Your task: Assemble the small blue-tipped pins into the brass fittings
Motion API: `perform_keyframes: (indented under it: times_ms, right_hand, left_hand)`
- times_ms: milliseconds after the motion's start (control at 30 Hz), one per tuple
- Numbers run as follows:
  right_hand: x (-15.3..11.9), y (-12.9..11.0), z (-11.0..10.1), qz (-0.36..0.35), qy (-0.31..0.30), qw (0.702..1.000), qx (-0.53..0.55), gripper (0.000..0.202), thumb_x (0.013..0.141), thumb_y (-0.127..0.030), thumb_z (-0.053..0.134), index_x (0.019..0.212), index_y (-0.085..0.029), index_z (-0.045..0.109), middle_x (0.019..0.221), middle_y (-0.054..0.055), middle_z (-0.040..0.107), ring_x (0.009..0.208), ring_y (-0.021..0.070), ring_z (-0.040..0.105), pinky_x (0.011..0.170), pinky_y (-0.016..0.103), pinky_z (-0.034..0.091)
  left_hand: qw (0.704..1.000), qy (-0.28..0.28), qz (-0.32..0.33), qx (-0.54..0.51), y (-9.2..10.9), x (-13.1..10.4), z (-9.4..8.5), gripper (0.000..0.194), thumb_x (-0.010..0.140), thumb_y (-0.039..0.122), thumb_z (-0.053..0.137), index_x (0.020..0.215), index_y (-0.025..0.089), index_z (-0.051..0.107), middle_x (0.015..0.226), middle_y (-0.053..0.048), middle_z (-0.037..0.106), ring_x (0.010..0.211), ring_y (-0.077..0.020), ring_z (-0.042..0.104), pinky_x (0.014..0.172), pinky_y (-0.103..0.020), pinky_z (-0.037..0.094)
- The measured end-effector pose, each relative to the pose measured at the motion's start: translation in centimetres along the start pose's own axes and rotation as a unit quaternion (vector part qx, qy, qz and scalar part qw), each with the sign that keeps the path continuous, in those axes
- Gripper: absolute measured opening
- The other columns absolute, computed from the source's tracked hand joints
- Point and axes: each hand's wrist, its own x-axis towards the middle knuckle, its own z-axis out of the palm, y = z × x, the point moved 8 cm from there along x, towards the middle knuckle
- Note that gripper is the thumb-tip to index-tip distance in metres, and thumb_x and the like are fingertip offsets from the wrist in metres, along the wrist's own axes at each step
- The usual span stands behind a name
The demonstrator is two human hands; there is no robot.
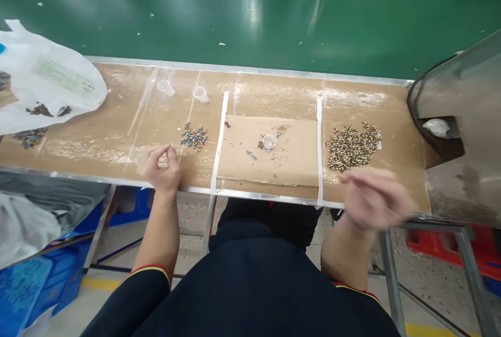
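My left hand [162, 167] is over the table's front edge, thumb and forefinger curled together in a pinch. Whatever may be between those fingertips is too small to make out. Just beyond it lies a small pile of blue-and-brass fittings [193, 137]. My right hand [378, 196] is smeared by motion at the near side of a larger heap of small brass-coloured parts [352, 147]; its grip does not show clearly. Between the hands, a cardboard sheet [297, 162] carries a small clear cup [269, 142] and a few blue pieces [252, 155].
Two clear plastic cups [200, 94] lie toward the table's far edge. A white plastic bag [58, 76] covers the left end, with more blue parts [29, 137] beside it. White tape strips [219, 144] flank the cardboard. A metal housing [469, 118] with a black cable stands at right.
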Motion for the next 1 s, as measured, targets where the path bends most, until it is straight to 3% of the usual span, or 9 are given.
perform_keyframes:
  times_ms: [67, 167, 300, 400, 567, 733, 900, 1000]
  right_hand:
    - [1.2, 1.3, 0.3, -0.013, 0.035, 0.999, 0.002, 0.014, 0.100, -0.027, 0.062, 0.102, -0.029, 0.075, 0.087, 0.002, 0.073, 0.078, 0.0205, 0.073, 0.068, 0.039, 0.060]
    - [4.4, 2.1, 0.7, -0.043, 0.042, 0.998, 0.022, 0.013, 0.095, -0.024, 0.067, 0.099, -0.030, 0.078, 0.082, 0.001, 0.075, 0.074, 0.0200, 0.073, 0.064, 0.038, 0.060]
    - [9.6, 2.3, 1.9, -0.064, 0.042, 0.997, 0.013, 0.012, 0.096, -0.034, 0.068, 0.101, -0.030, 0.078, 0.075, 0.000, 0.072, 0.062, 0.0156, 0.068, 0.055, 0.032, 0.057]
    - [11.6, 3.2, 4.3, -0.045, 0.011, 0.999, 0.020, 0.018, 0.100, -0.038, 0.062, 0.103, -0.028, 0.076, 0.067, -0.003, 0.065, 0.054, 0.0124, 0.062, 0.049, 0.028, 0.051]
    - [10.3, 3.9, 7.4, -0.073, -0.080, 0.994, -0.011, 0.018, 0.100, -0.028, 0.060, 0.107, -0.026, 0.076, 0.082, 0.001, 0.074, 0.067, 0.0146, 0.066, 0.061, 0.031, 0.055]
    - [9.0, 3.6, 9.1, -0.092, -0.172, 0.981, -0.015, 0.017, 0.099, -0.025, 0.061, 0.105, -0.024, 0.077, 0.089, 0.004, 0.076, 0.070, 0.0150, 0.065, 0.060, 0.030, 0.053]
    - [9.8, 1.8, 10.8, -0.123, -0.237, 0.963, -0.018, 0.019, 0.101, -0.026, 0.058, 0.101, -0.023, 0.077, 0.093, 0.006, 0.076, 0.077, 0.0169, 0.068, 0.066, 0.031, 0.055]
    - [11.5, 0.5, 11.2, -0.138, -0.248, 0.958, -0.033, 0.022, 0.102, -0.027, 0.055, 0.100, -0.023, 0.077, 0.090, 0.005, 0.075, 0.080, 0.0173, 0.068, 0.069, 0.032, 0.053]
  left_hand:
    - [0.998, -0.030, 0.047, -0.039, 2.2, -0.5, 0.2, 0.014, 0.090, 0.033, 0.066, 0.090, 0.021, 0.072, 0.083, -0.008, 0.072, 0.079, -0.0242, 0.069, 0.082, -0.045, 0.058]
    - [0.975, -0.159, 0.134, -0.074, 6.4, -0.9, 2.4, 0.007, 0.090, 0.028, 0.068, 0.093, 0.024, 0.074, 0.086, -0.006, 0.075, 0.081, -0.0232, 0.072, 0.079, -0.041, 0.059]
    - [0.910, -0.339, 0.222, -0.093, 11.4, -1.7, 6.4, 0.020, 0.096, 0.025, 0.061, 0.110, 0.023, 0.074, 0.109, -0.010, 0.076, 0.101, -0.0256, 0.072, 0.089, -0.043, 0.060]
    - [0.867, -0.410, 0.262, -0.104, 14.0, -2.8, 8.5, 0.023, 0.101, 0.023, 0.054, 0.113, 0.022, 0.073, 0.113, -0.011, 0.076, 0.102, -0.0246, 0.071, 0.089, -0.041, 0.058]
    - [0.848, -0.421, 0.314, -0.078, 16.2, -4.1, 10.4, 0.025, 0.104, 0.020, 0.049, 0.113, 0.022, 0.072, 0.107, -0.009, 0.075, 0.092, -0.0222, 0.068, 0.081, -0.037, 0.055]
    - [0.834, -0.434, 0.338, -0.040, 15.7, -4.2, 11.3, 0.026, 0.099, 0.009, 0.048, 0.097, 0.021, 0.072, 0.098, -0.007, 0.073, 0.085, -0.0222, 0.063, 0.077, -0.035, 0.052]
    - [0.847, -0.434, 0.303, -0.043, 14.7, -3.1, 11.2, 0.028, 0.098, 0.010, 0.045, 0.093, 0.021, 0.070, 0.091, -0.008, 0.068, 0.082, -0.0219, 0.062, 0.075, -0.034, 0.052]
    - [0.875, -0.405, 0.237, -0.117, 15.0, -1.1, 10.1, 0.024, 0.102, 0.017, 0.047, 0.110, 0.021, 0.069, 0.095, -0.007, 0.068, 0.087, -0.0207, 0.065, 0.080, -0.034, 0.055]
